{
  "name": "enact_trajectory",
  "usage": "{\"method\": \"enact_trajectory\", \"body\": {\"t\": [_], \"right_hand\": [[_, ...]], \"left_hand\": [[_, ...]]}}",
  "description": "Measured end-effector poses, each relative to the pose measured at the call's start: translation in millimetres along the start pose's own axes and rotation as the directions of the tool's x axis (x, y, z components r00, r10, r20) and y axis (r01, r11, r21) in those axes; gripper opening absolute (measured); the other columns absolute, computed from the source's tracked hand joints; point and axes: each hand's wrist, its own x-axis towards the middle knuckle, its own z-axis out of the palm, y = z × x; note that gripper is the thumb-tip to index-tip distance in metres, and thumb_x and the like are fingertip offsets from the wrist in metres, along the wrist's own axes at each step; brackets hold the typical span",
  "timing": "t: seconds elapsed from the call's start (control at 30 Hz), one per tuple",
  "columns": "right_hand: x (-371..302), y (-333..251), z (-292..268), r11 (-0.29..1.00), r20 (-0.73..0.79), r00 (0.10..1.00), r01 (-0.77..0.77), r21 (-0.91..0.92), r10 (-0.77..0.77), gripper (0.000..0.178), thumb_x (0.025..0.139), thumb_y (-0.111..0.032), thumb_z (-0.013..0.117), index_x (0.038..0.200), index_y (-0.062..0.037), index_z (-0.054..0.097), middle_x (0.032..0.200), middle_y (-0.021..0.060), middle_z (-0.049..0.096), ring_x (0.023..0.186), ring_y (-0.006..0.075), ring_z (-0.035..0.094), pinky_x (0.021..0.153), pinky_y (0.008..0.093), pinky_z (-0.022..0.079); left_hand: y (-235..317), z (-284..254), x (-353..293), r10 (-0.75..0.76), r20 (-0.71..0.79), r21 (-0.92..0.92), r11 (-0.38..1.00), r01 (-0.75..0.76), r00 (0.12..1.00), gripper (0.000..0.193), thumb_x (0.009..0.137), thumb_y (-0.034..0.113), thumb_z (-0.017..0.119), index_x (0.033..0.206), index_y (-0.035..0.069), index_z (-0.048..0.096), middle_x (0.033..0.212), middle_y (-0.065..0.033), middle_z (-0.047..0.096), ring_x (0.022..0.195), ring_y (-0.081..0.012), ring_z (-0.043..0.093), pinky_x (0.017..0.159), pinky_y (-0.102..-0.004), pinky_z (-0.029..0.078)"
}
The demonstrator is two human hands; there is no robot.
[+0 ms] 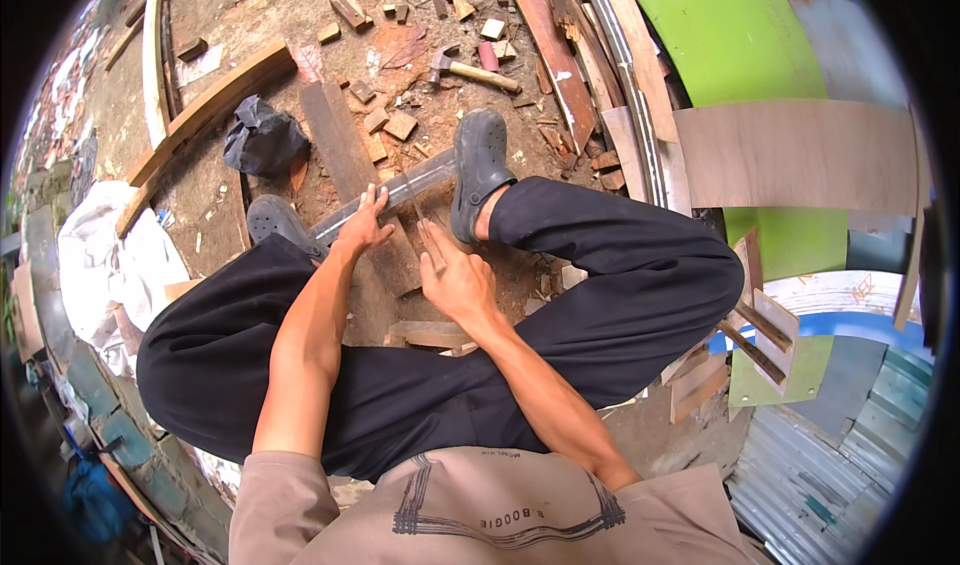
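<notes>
A long dark strip with a pale edge lies slantwise between my feet, across a brown wooden board. My left hand rests on the strip with its fingers stretched and the thumb apart, pressing from above. Just to its right, my right hand is closed around the handle of what looks like a thin-bladed saw. The narrow saw blade points away from me and crosses the strip; most of the handle is hidden by my fingers. My right shoe is by the strip's right end, my left shoe by its left end.
Beyond my feet lie a hammer, small wood blocks and a reddish cylinder. A black bag, a curved wooden beam and white cloth are at left. Long planks and green sheets lie at right.
</notes>
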Motion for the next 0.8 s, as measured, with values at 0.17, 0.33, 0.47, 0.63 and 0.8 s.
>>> {"method": "enact_trajectory", "body": {"t": [0.17, 0.33, 0.47, 0.63, 0.8], "right_hand": [[-45.8, -34.5, -23.8, 1.0, 0.078, 0.997, 0.02, -0.008, -0.02, 0.055, 0.089, -0.028, 0.058, 0.141, -0.012, 0.051, 0.061, 0.0273, 0.062, 0.062, 0.0476, 0.064, 0.066, 0.0564, 0.052], [-42.1, -36.9, -14.7, 0.999, 0.102, 0.994, 0.032, 0.03, -0.035, 0.056, 0.089, -0.027, 0.058, 0.141, -0.0099, 0.05, 0.061, 0.0279, 0.062, 0.062, 0.048, 0.064, 0.065, 0.0571, 0.052], [-28.2, -49.3, -19.6, 0.998, 0.115, 0.991, 0.062, 0.025, -0.065, 0.057, 0.089, -0.029, 0.058, 0.141, -0.0089, 0.049, 0.063, 0.0277, 0.062, 0.066, 0.0488, 0.065, 0.067, 0.0562, 0.052], [-22.7, -24.3, -46.3, 0.975, 0.119, 0.98, 0.141, 0.175, -0.163, 0.061, 0.085, -0.024, 0.066, 0.141, -0.0048, 0.049, 0.09, 0.0288, 0.069, 0.087, 0.0462, 0.068, 0.082, 0.047, 0.053], [-31.3, 10.8, -48.6, 0.96, 0.24, 0.957, 0.101, 0.26, -0.166, 0.073, 0.085, -0.022, 0.07, 0.149, -0.0057, 0.039, 0.139, 0.0222, 0.055, 0.126, 0.0384, 0.055, 0.107, 0.0405, 0.042]], "left_hand": [[4.2, 1.8, 1.2, -0.053, 0.049, 0.023, 0.998, 0.051, 0.997, 0.091, 0.084, 0.031, 0.069, 0.158, 0.014, 0.019, 0.163, -0.0211, 0.009, 0.15, -0.0365, 0.017, 0.119, -0.0431, 0.028], [12.3, -4.1, -5.1, -0.098, 0.059, -0.018, 0.995, 0.099, 0.993, 0.084, 0.086, 0.031, 0.067, 0.157, 0.018, 0.023, 0.164, -0.016, 0.01, 0.149, -0.0352, 0.02, 0.117, -0.0444, 0.032], [23.3, -8.8, -9.3, -0.148, -0.133, -0.057, 0.988, 0.141, 0.98, 0.066, 0.088, 0.029, 0.065, 0.149, 0.016, 0.041, 0.158, -0.0138, 0.032, 0.138, -0.033, 0.042, 0.111, -0.044, 0.04], [24.6, 5.4, -15.1, -0.131, -0.413, -0.086, 0.991, 0.105, 0.901, 0.054, 0.087, 0.028, 0.069, 0.136, 0.011, 0.055, 0.144, -0.0127, 0.051, 0.126, -0.0309, 0.054, 0.103, -0.0423, 0.045], [26.6, 2.5, -11.9, -0.197, -0.378, -0.07, 0.98, 0.184, 0.905, 0.069, 0.083, 0.029, 0.075, 0.143, 0.013, 0.045, 0.146, -0.0108, 0.048, 0.136, -0.0274, 0.043, 0.108, -0.0418, 0.038]]}}
